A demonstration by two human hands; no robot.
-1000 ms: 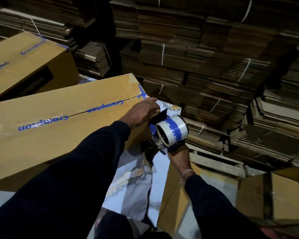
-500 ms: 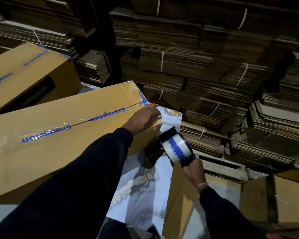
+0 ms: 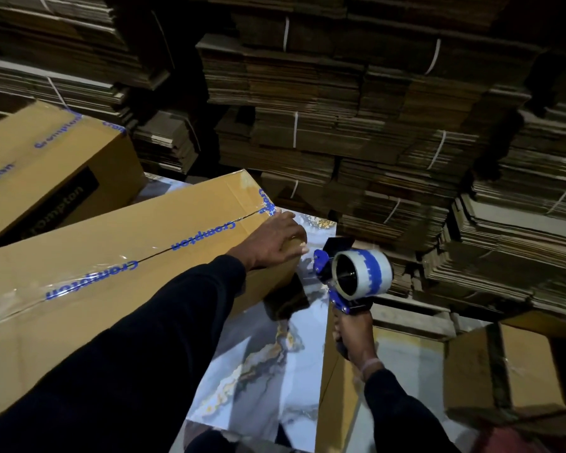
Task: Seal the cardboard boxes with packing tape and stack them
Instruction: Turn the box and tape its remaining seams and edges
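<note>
Backdrop: bundled stacks of flattened cardboard (image 3: 356, 132) fill the whole upper half of the frame, each bundle tied with thin white strapping; dull brown, ragged layered edges, dim light.
Work surface: marble-patterned table (image 3: 275, 364), glossy, grey-white with gold veining, running from centre to lower centre.
Task box: long cardboard box (image 3: 118, 289), smooth tan, crossing the left and centre of the frame and resting on the table; clear shiny tape with blue lettering already covers its top seam and wraps over the far end.
Other boxes: second box (image 3: 43, 165) of the same make at upper left, also taped; a smaller carton (image 3: 504, 371) at lower right.
Step in hand: judged, the seam strip looks finished and the end is being pressed down.
Left hand: left hand (image 3: 275, 243), centre frame, fingers spread flat over the box's end corner, pressing, gripping nothing.
Right hand: right hand (image 3: 355, 338), right of centre, wrapped firmly round the handle of the tape dispenser (image 3: 353, 273), blue frame, clear roll, held just off the box end, apart from it.
Next move: likely shifting the sealed box onto a stack; it calls for both hands, so the dispenser needs setting down.
</note>
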